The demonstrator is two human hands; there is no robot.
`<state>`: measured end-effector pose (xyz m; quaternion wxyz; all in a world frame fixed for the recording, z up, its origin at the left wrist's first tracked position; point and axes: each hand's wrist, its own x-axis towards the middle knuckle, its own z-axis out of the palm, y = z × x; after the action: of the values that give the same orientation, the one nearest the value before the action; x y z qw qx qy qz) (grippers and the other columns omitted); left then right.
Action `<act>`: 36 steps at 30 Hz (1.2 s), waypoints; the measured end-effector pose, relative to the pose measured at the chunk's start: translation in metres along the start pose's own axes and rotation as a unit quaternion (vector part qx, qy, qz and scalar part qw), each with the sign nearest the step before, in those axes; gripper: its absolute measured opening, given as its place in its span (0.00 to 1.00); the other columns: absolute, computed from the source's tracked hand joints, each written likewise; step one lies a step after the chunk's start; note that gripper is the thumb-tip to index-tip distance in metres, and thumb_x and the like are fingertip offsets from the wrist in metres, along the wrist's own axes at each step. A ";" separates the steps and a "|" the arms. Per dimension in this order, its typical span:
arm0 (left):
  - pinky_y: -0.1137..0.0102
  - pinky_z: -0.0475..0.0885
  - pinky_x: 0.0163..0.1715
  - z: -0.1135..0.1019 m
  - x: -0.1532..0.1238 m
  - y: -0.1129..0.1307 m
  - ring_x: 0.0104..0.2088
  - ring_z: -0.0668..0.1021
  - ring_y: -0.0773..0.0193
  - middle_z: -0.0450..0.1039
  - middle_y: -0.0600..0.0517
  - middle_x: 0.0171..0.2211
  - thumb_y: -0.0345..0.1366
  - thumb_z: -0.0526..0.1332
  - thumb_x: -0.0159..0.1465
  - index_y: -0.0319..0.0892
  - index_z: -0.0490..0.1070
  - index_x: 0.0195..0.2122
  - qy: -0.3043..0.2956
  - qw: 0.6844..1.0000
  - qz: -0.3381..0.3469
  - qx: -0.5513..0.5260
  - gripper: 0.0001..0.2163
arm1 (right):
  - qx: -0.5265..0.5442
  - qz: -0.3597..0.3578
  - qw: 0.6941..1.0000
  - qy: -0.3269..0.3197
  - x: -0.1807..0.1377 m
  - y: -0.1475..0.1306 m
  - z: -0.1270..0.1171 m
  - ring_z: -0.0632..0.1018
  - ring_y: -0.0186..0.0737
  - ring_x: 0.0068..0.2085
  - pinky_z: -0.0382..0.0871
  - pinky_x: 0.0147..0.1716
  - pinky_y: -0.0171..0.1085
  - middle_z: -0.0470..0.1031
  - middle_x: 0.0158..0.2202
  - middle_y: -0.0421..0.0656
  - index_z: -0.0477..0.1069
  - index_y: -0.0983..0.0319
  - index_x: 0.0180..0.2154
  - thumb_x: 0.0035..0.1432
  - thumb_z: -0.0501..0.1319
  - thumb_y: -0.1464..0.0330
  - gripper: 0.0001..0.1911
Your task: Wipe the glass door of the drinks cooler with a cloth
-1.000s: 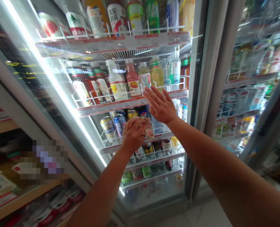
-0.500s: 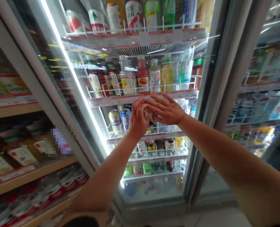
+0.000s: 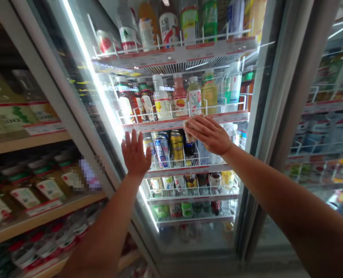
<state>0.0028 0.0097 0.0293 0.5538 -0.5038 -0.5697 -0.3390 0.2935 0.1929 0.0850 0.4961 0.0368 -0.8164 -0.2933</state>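
My right hand (image 3: 212, 133) lies over a crumpled pale cloth (image 3: 188, 132), its fingers close together and pointing left, at the glass door (image 3: 197, 241) of a lit drinks cooler. Most of the cloth is hidden beneath the palm and fingers. To the left, my left hand (image 3: 136, 155) is raised with its fingers apart and holds nothing. It is at the left side of the door; whether its palm touches the glass I cannot tell. Behind the glass, between the hands, stand drink cans, among them a gold can (image 3: 176, 147) and a blue-and-white can (image 3: 161, 151).
Bottles fill the cooler's upper shelves, including a red-drink bottle (image 3: 179, 98). A bright light strip (image 3: 86, 50) runs down the left side. Wooden shelving (image 3: 44, 141) with juice bottles stands at left. A thick grey door frame (image 3: 278, 96) separates another cooler at right.
My left hand has come away from the cloth and moved left, its fingers now spread. The right hand stays with the cloth. The view has shifted slightly.
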 end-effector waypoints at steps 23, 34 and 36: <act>0.54 0.43 0.74 -0.001 -0.004 0.007 0.75 0.45 0.55 0.50 0.42 0.73 0.40 0.52 0.73 0.39 0.50 0.74 0.023 1.000 -0.002 -0.006 0.29 | 0.064 0.029 0.996 0.051 0.013 -0.025 0.003 0.65 0.48 0.71 0.61 0.72 0.55 0.69 0.67 0.37 0.43 0.40 0.73 0.71 0.52 0.75 0.38; 0.50 0.44 0.74 0.002 -0.006 0.004 0.75 0.46 0.52 0.51 0.41 0.73 0.41 0.53 0.73 0.40 0.51 0.74 0.012 0.999 -0.017 -0.029 0.29 | 0.080 0.021 0.996 0.030 0.055 -0.048 0.028 0.61 0.43 0.72 0.58 0.73 0.52 0.68 0.68 0.37 0.65 0.50 0.65 0.71 0.52 0.74 0.26; 0.49 0.44 0.74 0.001 -0.006 0.004 0.75 0.47 0.51 0.51 0.42 0.73 0.41 0.52 0.73 0.41 0.52 0.73 0.010 0.999 -0.022 -0.035 0.29 | 0.072 0.072 0.993 0.064 0.068 -0.046 0.028 0.59 0.45 0.73 0.56 0.73 0.52 0.67 0.69 0.39 0.69 0.51 0.62 0.72 0.52 0.74 0.22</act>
<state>0.0054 0.0103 0.0228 0.5339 -0.5069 -0.5627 -0.3760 0.2248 0.1435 0.1053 0.5637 0.0323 -0.8022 -0.1942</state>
